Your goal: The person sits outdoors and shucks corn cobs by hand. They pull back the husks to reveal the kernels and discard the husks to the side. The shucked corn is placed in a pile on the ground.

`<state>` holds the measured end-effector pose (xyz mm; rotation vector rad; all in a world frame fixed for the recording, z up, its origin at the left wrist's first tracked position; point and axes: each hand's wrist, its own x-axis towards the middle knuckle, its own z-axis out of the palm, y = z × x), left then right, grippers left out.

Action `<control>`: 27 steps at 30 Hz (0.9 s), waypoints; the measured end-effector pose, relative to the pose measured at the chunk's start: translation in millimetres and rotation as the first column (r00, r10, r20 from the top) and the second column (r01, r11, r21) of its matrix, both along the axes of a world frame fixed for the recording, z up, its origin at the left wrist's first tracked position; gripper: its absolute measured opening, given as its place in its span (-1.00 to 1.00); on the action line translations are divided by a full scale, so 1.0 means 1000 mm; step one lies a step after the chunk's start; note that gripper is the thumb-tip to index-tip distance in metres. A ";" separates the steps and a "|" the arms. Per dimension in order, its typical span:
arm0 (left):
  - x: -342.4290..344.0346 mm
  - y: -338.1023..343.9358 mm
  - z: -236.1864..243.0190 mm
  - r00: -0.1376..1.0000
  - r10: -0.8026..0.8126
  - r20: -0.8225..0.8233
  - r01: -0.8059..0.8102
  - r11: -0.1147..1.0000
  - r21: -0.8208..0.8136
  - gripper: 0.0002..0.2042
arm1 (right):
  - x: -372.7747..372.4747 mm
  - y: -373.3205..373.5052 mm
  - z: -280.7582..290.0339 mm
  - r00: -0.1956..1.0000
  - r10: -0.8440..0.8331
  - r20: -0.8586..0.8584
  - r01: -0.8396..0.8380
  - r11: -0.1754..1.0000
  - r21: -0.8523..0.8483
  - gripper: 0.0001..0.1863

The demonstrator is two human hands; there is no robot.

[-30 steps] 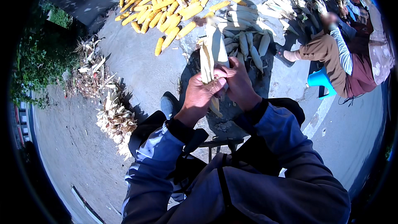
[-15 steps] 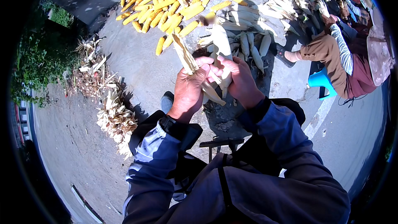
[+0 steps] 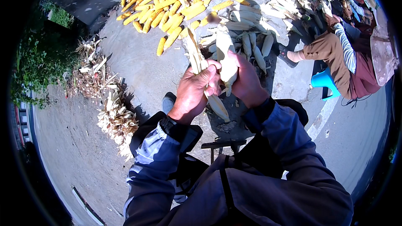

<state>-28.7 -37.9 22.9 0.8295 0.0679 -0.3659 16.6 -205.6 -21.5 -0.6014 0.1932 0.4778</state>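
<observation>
My left hand (image 3: 191,91) is closed around pale, dry corn husk leaves (image 3: 194,52). They stick up above its fist, and a husk piece (image 3: 218,108) hangs out below. Beside it, my right hand (image 3: 247,83) grips an ear of corn (image 3: 226,56) that stands upright in its whitish husk, dark silk at the top. The fingers of both hands meet at the ear's lower left side; what they pinch there is partly hidden.
Bare yellow corn cobs (image 3: 167,6) are heaped ahead. Husked-over ears (image 3: 255,48) lie right of them. Loose husks (image 3: 117,121) line the left. At right a person in brown trousers (image 3: 331,52) sits on a blue stool (image 3: 325,83). A dark stool (image 3: 222,144) stands below my hands.
My left hand has turned slightly, and its husk leaves now stand more upright. My right hand has shifted a little upward along the ear. The husk piece below hangs lower.
</observation>
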 end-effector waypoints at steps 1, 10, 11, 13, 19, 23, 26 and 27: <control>0.000 -0.001 0.000 1.000 -0.016 -0.023 0.016 1.000 0.006 -0.79 | -0.002 -0.001 0.002 0.998 0.059 -0.002 -0.059 0.998 -0.008 -0.60; -0.002 0.010 0.000 0.995 -0.019 -0.096 0.025 0.998 0.065 -0.82 | 0.001 -0.014 0.012 0.991 0.129 -0.031 -0.133 0.971 -0.200 -0.47; -0.003 0.009 0.003 0.995 -0.023 -0.094 0.029 0.998 0.062 -0.81 | 0.000 -0.015 0.008 0.994 0.110 -0.026 -0.112 0.973 -0.200 -0.49; -0.003 0.008 0.010 0.996 -0.021 -0.091 0.026 0.998 0.057 -0.79 | -0.005 -0.012 0.016 0.997 0.081 -0.016 -0.082 0.977 -0.199 -0.52; -0.001 0.010 0.008 0.997 -0.037 -0.064 0.043 0.995 0.089 -0.78 | -0.007 -0.013 0.019 0.991 0.135 -0.004 -0.134 0.977 -0.165 -0.60; 0.002 0.013 0.005 0.996 -0.050 -0.077 0.061 0.989 0.137 -0.83 | -0.007 -0.008 0.015 0.994 0.109 0.003 -0.107 0.984 -0.145 -0.59; 0.004 0.014 0.002 0.996 0.012 -0.094 -0.001 0.993 0.120 -0.86 | -0.007 -0.011 0.025 0.983 0.182 0.021 -0.173 0.962 -0.212 -0.60; 0.005 0.014 0.000 0.995 0.041 -0.095 -0.031 0.994 0.104 -0.87 | -0.007 -0.010 0.025 0.986 0.165 0.032 -0.154 0.964 -0.219 -0.60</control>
